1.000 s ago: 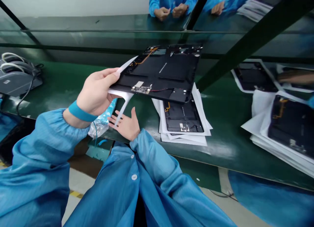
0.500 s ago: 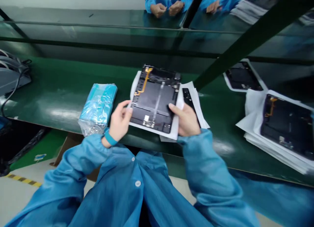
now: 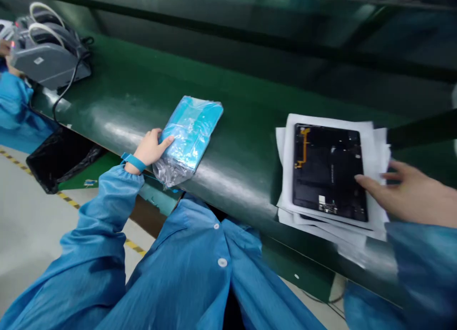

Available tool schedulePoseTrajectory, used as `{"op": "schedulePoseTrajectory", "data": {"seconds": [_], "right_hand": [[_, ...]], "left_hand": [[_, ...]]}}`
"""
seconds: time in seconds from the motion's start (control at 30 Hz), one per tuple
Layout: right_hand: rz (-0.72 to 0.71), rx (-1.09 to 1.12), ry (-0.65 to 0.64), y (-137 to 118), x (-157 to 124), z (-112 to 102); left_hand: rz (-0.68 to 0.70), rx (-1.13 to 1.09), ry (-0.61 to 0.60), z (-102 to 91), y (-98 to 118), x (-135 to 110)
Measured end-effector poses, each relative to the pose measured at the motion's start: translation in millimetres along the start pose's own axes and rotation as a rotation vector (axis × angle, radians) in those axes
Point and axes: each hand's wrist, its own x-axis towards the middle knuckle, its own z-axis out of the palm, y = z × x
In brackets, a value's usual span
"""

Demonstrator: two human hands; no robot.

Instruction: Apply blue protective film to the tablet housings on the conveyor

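My left hand (image 3: 149, 148), with a blue band at the wrist, is at the left edge of a blue pack in clear plastic (image 3: 191, 130). Its thumb lies over the pack and its fingers curl at the side. On the right, a black tablet with its inner parts exposed (image 3: 328, 173) lies flat on white sheets (image 3: 378, 177). An orange flex cable (image 3: 304, 149) runs along the tablet's upper left. My right hand (image 3: 414, 192) is at the tablet's right edge, thumb tip by the edge, fingers stretched apart over the sheets.
The green bench (image 3: 246, 144) runs across the view, with a frame along its back. Grey devices with pale cables (image 3: 53, 58) stand at the far left, beside another person's blue sleeve (image 3: 17, 106). A black bag (image 3: 64, 154) hangs below the front edge.
The view has swung left. The tablet, held in both hands before, now lies on the sheets at the right. My left hand has moved from it to the blue pack; my right hand's fingers have spread.
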Motion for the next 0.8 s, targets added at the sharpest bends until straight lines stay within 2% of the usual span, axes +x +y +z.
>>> {"op": "schedulePoseTrajectory", "data": {"seconds": [0.03, 0.07, 0.1, 0.17, 0.23, 0.3, 0.37, 0.4, 0.47, 0.57, 0.63, 0.7, 0.8], "right_hand": [[-0.048, -0.118, 0.069, -16.7, -11.8, 2.6], [-0.083, -0.146, 0.100, -40.9, -27.2, 7.3], [-0.146, -0.094, 0.065, -71.8, -45.4, 14.4], [-0.246, 0.143, -0.119, -146.6, -84.1, 37.6], [-0.304, 0.351, -0.352, -223.0, -116.2, 71.8], [-0.297, 0.388, -0.396, -282.8, -135.0, 110.6], [-0.221, 0.383, -0.369, -315.4, -140.4, 144.0], [-0.199, 0.398, -0.347, -321.2, -139.3, 156.1], [-0.238, 0.449, -0.321, -316.1, -131.9, 168.9], [-0.400, 0.519, -0.307, -284.7, -113.8, 164.7], [-0.417, 0.551, -0.272, -261.4, -100.1, 154.9], [-0.349, 0.604, -0.235, -242.6, -87.0, 146.5], [-0.263, 0.695, -0.247, -223.8, -70.9, 141.6]], "left_hand": [[0.051, 0.003, 0.048, 1.4, 1.3, -12.1], [0.122, 0.012, 0.097, 2.7, 3.3, -25.9], [0.198, 0.031, 0.141, 4.3, 5.7, -40.1], [0.298, 0.103, 0.180, 9.7, 10.7, -65.5], [0.275, 0.192, 0.161, 18.7, 15.2, -81.7], [0.186, 0.254, 0.132, 27.4, 18.4, -87.6], [0.081, 0.290, 0.103, 29.1, 18.1, -86.1], [0.031, 0.309, 0.102, 25.7, 16.1, -83.7], [-0.025, 0.349, 0.119, 9.9, 8.8, -77.3], [0.000, 0.382, 0.186, -26.9, -4.4, -66.6], [0.071, 0.348, 0.201, -49.0, -8.8, -62.2], [0.153, 0.289, 0.143, -61.0, -7.4, -63.3], [0.266, 0.061, -0.031, -55.3, 3.6, -76.2]]}}
